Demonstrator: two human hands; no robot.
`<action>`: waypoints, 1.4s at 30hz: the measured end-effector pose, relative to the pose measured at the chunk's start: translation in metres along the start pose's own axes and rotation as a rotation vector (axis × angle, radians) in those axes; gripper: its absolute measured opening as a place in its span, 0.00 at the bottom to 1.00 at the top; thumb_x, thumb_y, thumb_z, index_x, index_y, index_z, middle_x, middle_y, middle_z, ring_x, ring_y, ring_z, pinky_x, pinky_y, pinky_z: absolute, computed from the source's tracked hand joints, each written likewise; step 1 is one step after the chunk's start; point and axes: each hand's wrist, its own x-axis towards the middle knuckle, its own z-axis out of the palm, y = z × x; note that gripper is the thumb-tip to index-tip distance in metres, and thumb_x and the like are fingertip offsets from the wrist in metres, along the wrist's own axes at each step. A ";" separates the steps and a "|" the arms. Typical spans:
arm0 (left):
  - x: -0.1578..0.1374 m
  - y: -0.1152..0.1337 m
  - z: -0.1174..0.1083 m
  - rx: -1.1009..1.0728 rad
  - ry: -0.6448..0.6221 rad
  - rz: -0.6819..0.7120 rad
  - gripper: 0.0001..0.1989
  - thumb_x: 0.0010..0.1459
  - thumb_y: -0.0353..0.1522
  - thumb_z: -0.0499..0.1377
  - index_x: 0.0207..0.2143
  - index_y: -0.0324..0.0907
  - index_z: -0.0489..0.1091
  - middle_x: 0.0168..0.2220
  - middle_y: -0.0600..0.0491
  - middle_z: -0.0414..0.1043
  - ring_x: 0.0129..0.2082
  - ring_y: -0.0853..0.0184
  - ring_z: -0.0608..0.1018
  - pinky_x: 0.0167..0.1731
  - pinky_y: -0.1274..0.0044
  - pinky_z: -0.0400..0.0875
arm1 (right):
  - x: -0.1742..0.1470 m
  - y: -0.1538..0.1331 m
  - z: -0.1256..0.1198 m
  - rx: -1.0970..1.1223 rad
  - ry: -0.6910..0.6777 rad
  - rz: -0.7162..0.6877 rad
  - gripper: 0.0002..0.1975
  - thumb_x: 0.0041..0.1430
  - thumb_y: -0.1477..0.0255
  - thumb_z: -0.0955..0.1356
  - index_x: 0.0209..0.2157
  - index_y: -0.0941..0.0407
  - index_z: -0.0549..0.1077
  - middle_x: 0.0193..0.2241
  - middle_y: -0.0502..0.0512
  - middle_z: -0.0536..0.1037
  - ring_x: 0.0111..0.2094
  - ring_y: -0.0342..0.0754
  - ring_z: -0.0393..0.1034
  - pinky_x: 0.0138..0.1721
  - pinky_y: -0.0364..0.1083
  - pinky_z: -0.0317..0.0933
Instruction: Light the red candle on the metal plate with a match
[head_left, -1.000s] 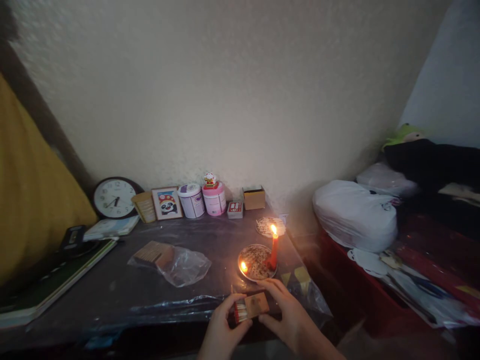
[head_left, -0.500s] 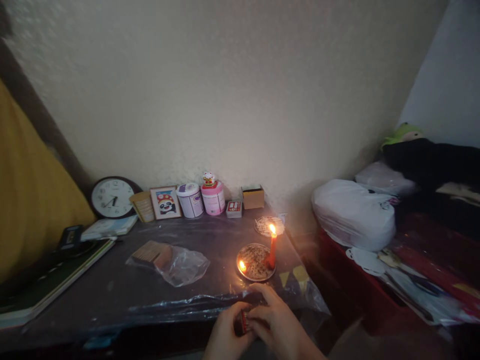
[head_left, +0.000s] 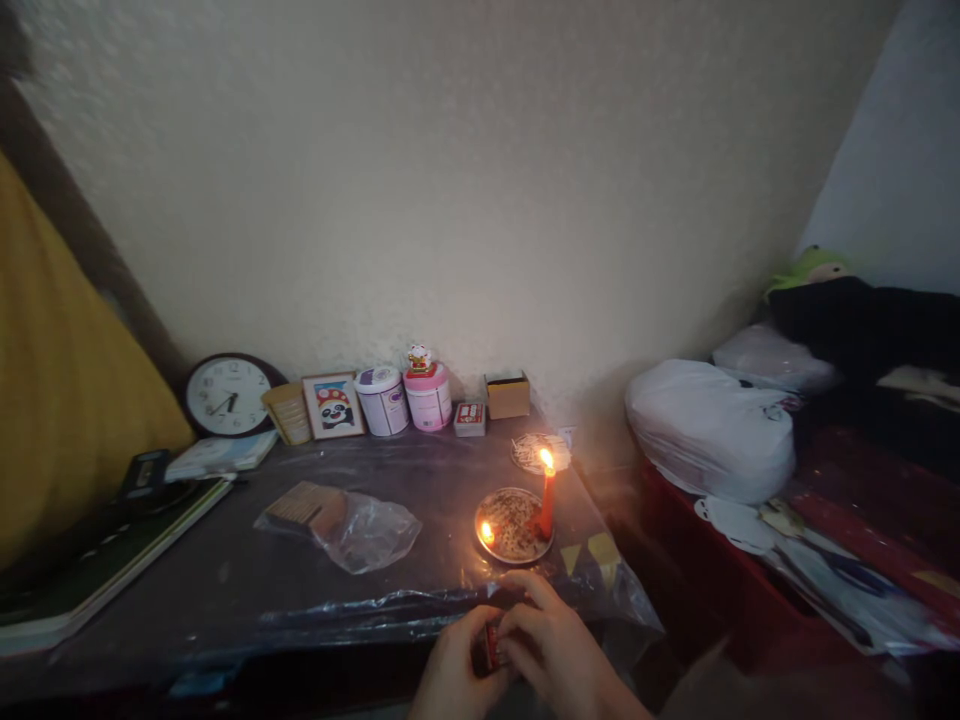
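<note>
Both hands, left hand [head_left: 454,672] and right hand [head_left: 551,650], pinch a matchbox [head_left: 493,645] between closed fingers at the near edge of the plastic-covered table [head_left: 225,580], just before the round tray [head_left: 513,525] bearing a lit red candle [head_left: 547,500].

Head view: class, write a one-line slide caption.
Both hands hold a matchbox before a lit red candle on a plate.

I see dark plastic-covered table [head_left: 225,580], lower left; clock [head_left: 227,396], jars [head_left: 382,401] at back, candle plate [head_left: 513,525] center, notebook [head_left: 97,575] left.
</note>
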 end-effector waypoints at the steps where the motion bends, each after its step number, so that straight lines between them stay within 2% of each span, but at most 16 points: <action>1: 0.000 0.001 0.000 -0.006 -0.009 0.003 0.09 0.47 0.31 0.63 0.33 0.39 0.72 0.29 0.53 0.75 0.28 0.65 0.73 0.28 0.77 0.65 | 0.000 -0.001 0.000 0.013 -0.003 -0.002 0.13 0.48 0.85 0.64 0.29 0.54 0.76 0.47 0.54 0.70 0.45 0.47 0.69 0.45 0.44 0.64; 5: -0.002 -0.001 0.002 -0.047 -0.023 0.012 0.09 0.48 0.31 0.63 0.33 0.38 0.71 0.29 0.52 0.74 0.29 0.64 0.73 0.29 0.76 0.65 | 0.002 -0.005 0.000 0.089 0.004 0.014 0.11 0.51 0.83 0.64 0.29 0.54 0.74 0.45 0.53 0.71 0.43 0.46 0.70 0.43 0.43 0.65; 9: -0.001 -0.005 0.003 -0.123 -0.016 -0.006 0.10 0.47 0.28 0.62 0.34 0.38 0.71 0.31 0.50 0.76 0.30 0.62 0.75 0.31 0.74 0.67 | 0.005 -0.011 -0.006 0.182 0.138 0.046 0.07 0.56 0.77 0.63 0.29 0.54 0.72 0.42 0.54 0.74 0.44 0.48 0.69 0.46 0.44 0.63; 12: 0.000 -0.005 0.000 -0.186 0.028 -0.041 0.14 0.44 0.25 0.61 0.37 0.40 0.70 0.32 0.51 0.76 0.32 0.61 0.76 0.32 0.74 0.68 | 0.007 -0.008 -0.012 0.164 0.264 0.162 0.08 0.60 0.71 0.61 0.32 0.55 0.71 0.35 0.54 0.76 0.40 0.49 0.71 0.42 0.44 0.63; 14: 0.000 -0.004 -0.003 -0.230 0.070 -0.062 0.15 0.44 0.25 0.60 0.38 0.40 0.70 0.33 0.51 0.76 0.33 0.62 0.76 0.34 0.73 0.68 | 0.007 -0.003 -0.014 0.121 0.300 0.259 0.09 0.61 0.69 0.61 0.32 0.56 0.71 0.30 0.53 0.76 0.34 0.49 0.72 0.36 0.44 0.63; 18: 0.002 -0.002 -0.008 -0.342 0.145 -0.111 0.15 0.44 0.25 0.60 0.38 0.40 0.68 0.31 0.53 0.74 0.31 0.64 0.75 0.33 0.73 0.67 | 0.006 0.007 -0.012 0.118 0.253 0.305 0.11 0.62 0.67 0.60 0.30 0.55 0.69 0.26 0.51 0.75 0.29 0.48 0.71 0.30 0.42 0.61; 22: 0.004 -0.001 -0.008 -0.452 0.127 -0.146 0.15 0.46 0.27 0.58 0.38 0.40 0.64 0.27 0.54 0.72 0.24 0.66 0.74 0.25 0.74 0.65 | 0.004 0.011 -0.008 0.138 0.264 0.331 0.11 0.62 0.65 0.60 0.30 0.55 0.69 0.26 0.51 0.75 0.29 0.49 0.71 0.30 0.43 0.61; 28: 0.005 0.001 -0.009 -0.554 0.122 -0.149 0.15 0.46 0.28 0.59 0.39 0.39 0.62 0.25 0.55 0.72 0.24 0.67 0.73 0.23 0.75 0.65 | 0.005 0.012 -0.008 0.221 0.252 0.332 0.12 0.61 0.65 0.61 0.29 0.56 0.69 0.26 0.52 0.75 0.30 0.49 0.71 0.31 0.43 0.62; 36: 0.004 -0.009 -0.003 -0.658 0.158 -0.216 0.24 0.50 0.32 0.61 0.48 0.38 0.56 0.29 0.50 0.75 0.25 0.64 0.75 0.23 0.73 0.68 | 0.006 0.002 0.002 0.307 0.232 0.318 0.12 0.59 0.64 0.63 0.27 0.56 0.69 0.25 0.51 0.74 0.29 0.48 0.70 0.31 0.42 0.62; 40: 0.004 -0.013 0.002 -0.708 0.166 -0.229 0.23 0.52 0.37 0.60 0.48 0.37 0.58 0.23 0.52 0.75 0.20 0.66 0.74 0.21 0.75 0.66 | 0.004 -0.001 0.013 0.435 0.150 0.277 0.12 0.60 0.63 0.63 0.29 0.56 0.69 0.22 0.49 0.73 0.24 0.46 0.69 0.28 0.42 0.63; 42: 0.005 -0.013 0.001 -0.779 0.197 -0.237 0.20 0.53 0.37 0.57 0.46 0.36 0.62 0.25 0.50 0.76 0.19 0.66 0.73 0.21 0.74 0.65 | 0.004 -0.001 0.014 0.470 0.148 0.269 0.13 0.60 0.63 0.63 0.29 0.57 0.69 0.22 0.50 0.74 0.25 0.46 0.70 0.29 0.43 0.63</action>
